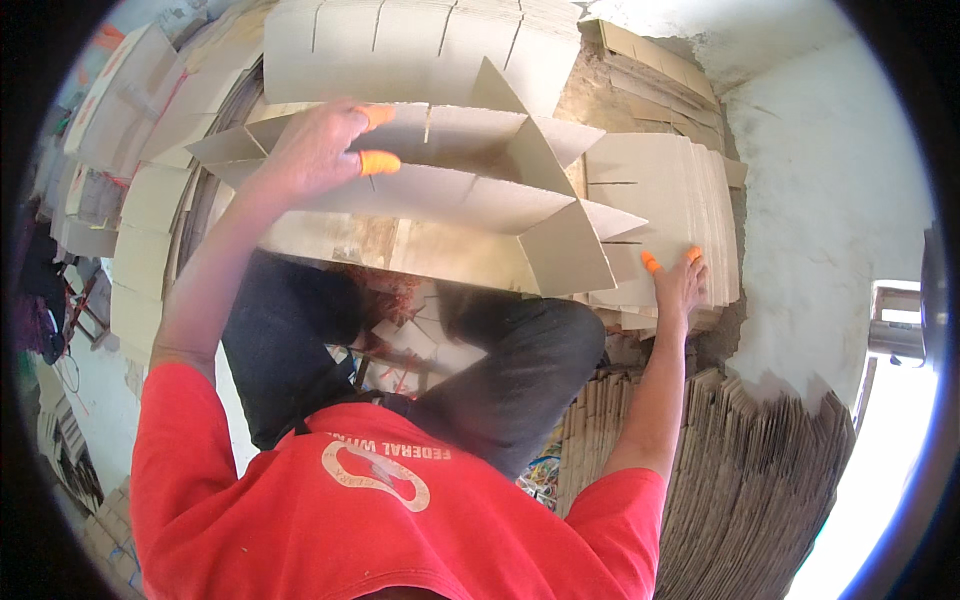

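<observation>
A partly assembled cardboard divider (470,205) stands in front of me. Two long slotted strips run side to side, crossed by short pieces at both ends. My left hand (318,150) is over its left part, thumb and finger spread apart in orange finger covers. The finger is at the far strip's top edge and the thumb at the near strip's; whether they press on the card is unclear. My right hand (680,285) reaches to the near edge of a stack of slotted cardboard sheets (655,170), its orange-covered fingertips apart and touching the top sheet.
More slotted sheets (420,40) lie beyond the divider. Cardboard stacks (150,220) stand on the left, with further pieces (660,75) at the far right. Below my right arm is a tightly packed row of cardboard (700,460). A pale wall (820,210) bounds the right side.
</observation>
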Motion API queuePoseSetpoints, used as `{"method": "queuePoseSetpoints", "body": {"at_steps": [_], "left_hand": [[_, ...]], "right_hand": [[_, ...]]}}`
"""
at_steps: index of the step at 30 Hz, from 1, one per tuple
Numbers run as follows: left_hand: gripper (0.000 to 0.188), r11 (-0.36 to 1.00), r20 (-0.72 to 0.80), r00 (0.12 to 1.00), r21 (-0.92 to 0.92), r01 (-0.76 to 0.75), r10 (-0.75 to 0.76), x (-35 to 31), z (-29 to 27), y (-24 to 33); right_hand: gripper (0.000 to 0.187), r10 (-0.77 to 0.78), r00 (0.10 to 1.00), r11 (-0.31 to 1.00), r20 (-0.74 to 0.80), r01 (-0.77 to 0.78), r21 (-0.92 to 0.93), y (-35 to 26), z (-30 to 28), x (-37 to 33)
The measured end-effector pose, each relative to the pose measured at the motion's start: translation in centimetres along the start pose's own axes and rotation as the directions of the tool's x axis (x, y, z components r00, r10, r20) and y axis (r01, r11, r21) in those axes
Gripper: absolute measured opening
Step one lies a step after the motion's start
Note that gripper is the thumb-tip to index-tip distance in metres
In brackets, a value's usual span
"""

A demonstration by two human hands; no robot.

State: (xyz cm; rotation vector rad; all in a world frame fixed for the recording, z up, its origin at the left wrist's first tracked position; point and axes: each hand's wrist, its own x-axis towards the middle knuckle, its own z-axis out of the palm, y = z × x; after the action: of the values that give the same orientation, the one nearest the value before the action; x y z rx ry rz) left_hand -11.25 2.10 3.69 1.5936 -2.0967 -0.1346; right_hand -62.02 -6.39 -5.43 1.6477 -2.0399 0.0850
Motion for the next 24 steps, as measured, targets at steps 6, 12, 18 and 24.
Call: {"method": "queuePoseSetpoints", "body": {"at_steps": [6,12,18,24], "left_hand": [[0.042,0.999,0.071,0.997,0.019,0.04,-0.041,-2.3,1.0,-1.2],[0.014,0.997,0.119,0.993,-0.076,0.0,0.009,-2.8,1.8,-1.6],[0.02,0.999,0.053,0.998,-0.038,0.035,-0.033,-3.5,2.4,-0.8],[0.031,0.996,-0.024,0.999,-0.087,0.035,-0.037,-4.1,2.3,0.2]], "right_hand": [[0.072,0.01,0.982,0.981,0.189,-0.046,0.191,1.9,0.4,2.0],[0.043,0.116,0.953,0.871,0.281,-0.234,0.433,4.5,0.3,4.4],[0.019,0.253,0.95,0.582,0.184,-0.301,0.755,4.9,-1.4,4.4],[0.012,0.385,0.923,0.452,-0.011,-0.178,0.874,4.5,-6.6,5.9]]}}
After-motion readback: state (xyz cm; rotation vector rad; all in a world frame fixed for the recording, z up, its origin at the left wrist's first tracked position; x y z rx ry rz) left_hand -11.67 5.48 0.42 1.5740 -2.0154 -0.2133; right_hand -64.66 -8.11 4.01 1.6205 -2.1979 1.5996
